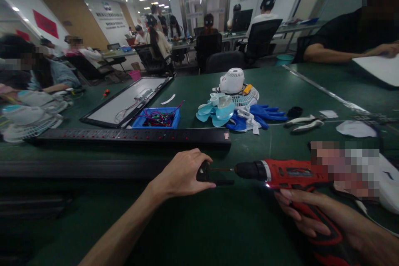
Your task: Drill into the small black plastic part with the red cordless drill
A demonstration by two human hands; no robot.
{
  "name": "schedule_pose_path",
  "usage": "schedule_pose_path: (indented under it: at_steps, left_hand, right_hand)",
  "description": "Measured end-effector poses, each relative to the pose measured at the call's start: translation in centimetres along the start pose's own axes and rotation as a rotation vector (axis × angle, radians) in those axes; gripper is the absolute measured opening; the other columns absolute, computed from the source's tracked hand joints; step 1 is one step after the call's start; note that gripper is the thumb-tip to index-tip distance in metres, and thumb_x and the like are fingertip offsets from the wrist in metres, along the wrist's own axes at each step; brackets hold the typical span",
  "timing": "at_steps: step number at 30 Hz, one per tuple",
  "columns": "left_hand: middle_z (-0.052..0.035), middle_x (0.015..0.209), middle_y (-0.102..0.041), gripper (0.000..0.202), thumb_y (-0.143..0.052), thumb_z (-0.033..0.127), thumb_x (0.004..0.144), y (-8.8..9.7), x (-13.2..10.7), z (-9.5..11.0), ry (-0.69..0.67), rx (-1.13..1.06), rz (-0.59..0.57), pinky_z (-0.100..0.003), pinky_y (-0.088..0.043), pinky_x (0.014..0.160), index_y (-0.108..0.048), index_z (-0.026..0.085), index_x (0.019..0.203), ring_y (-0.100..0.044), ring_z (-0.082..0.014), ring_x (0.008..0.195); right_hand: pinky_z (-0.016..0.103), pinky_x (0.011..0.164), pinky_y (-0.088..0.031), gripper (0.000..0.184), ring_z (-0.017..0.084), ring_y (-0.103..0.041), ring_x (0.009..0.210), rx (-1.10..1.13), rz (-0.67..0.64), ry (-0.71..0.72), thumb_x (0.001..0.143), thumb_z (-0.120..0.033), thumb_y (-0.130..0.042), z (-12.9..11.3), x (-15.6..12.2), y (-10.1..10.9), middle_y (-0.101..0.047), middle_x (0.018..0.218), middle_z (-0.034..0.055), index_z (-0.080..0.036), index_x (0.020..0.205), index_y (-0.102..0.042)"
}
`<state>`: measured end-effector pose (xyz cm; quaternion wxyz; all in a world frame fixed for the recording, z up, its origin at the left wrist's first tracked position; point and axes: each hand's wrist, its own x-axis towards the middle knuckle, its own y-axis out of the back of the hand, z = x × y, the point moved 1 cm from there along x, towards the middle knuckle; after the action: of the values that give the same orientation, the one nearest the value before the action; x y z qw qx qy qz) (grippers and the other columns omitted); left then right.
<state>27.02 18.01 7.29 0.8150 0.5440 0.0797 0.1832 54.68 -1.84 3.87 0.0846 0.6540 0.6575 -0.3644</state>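
Observation:
My left hand (183, 174) is closed around the right end of a long black bar (102, 169), thumb below and fingers over the top. A small black end piece (204, 171) shows between its thumb and fingers. My right hand (314, 214) grips the handle of a red cordless drill (289, 171), whose small light is on. The drill lies level, with its thin bit pointing left and reaching the end piece. Whether the tip sits in a screw is hidden. Behind the bar lies a black power strip (140, 136) with a row of red marks.
A blue bin (174, 119) of wires stands behind the strip, beside a flat framed panel (124, 97). Farther right are light-blue fan blades (218, 112), a white fan (233, 80), blue gloves (268, 113) and pliers (307, 124). Other people sit around the room.

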Motion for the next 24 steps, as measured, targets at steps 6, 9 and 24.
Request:
schedule_pose_path:
  at_steps: [6,9,24]
  left_hand:
    - [-0.008,0.115,-0.07,0.055,-0.081,0.053,0.084,-0.05,-0.03,-0.01,-0.008,-0.002,0.005,-0.039,-0.054,0.088,-0.064,0.019,0.123,-0.067,-0.0253,0.104]
    - [-0.0077,0.115,-0.069,0.054,-0.081,0.052,0.084,-0.12,-0.03,-0.04,-0.008,0.006,0.014,-0.039,-0.054,0.087,-0.064,0.019,0.123,-0.067,-0.0255,0.104]
    - [-0.0075,0.118,-0.069,0.056,-0.08,0.051,0.086,-0.11,0.07,0.32,-0.038,0.005,0.004,-0.039,-0.054,0.091,-0.061,0.02,0.129,-0.066,-0.0252,0.109]
  right_hand:
    - [0.014,0.033,-0.034,0.046,0.004,-0.033,0.033,-0.036,0.018,0.007,0.073,-0.057,-0.082,0.01,-0.06,-0.1,-0.052,0.041,-0.0042,-0.017,0.055,-0.069]
    - [0.014,0.033,-0.034,0.048,0.004,-0.031,0.033,-0.033,0.021,0.002,0.071,-0.06,-0.083,0.01,-0.08,-0.12,-0.052,0.04,-0.0043,-0.017,0.054,-0.069]
    - [0.014,0.033,-0.035,0.047,0.003,-0.03,0.032,0.026,0.005,-0.004,0.072,-0.058,-0.084,-0.11,-0.41,-0.01,-0.051,0.04,-0.0057,-0.017,0.054,-0.067]
